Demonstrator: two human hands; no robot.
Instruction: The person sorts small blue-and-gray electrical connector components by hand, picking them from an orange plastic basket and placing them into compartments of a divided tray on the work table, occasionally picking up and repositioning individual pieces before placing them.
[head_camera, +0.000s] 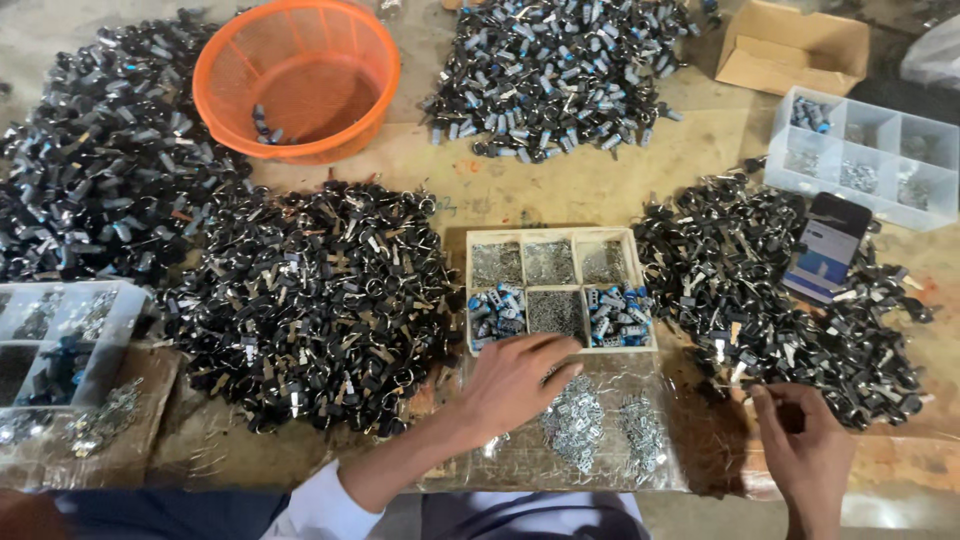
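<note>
The left hand (515, 378) lies flat, fingers spread, on shiny little metal bits (575, 425), touching the pale tray (560, 238). The right hand (805, 435) has curled fingers by a black parts pile (790, 300); I cannot tell its grip.

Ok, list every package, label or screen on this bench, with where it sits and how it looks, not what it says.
Phone: right side, lying tilted on the black parts pile; dark slab, screen lit blue and white.
Cardboard box: top right corner; plain brown, flap open.
Clear plastic sheet or bag: near edge, flat under small silvery metal parts, by the left hand.
No separate labels or signs show.
</note>
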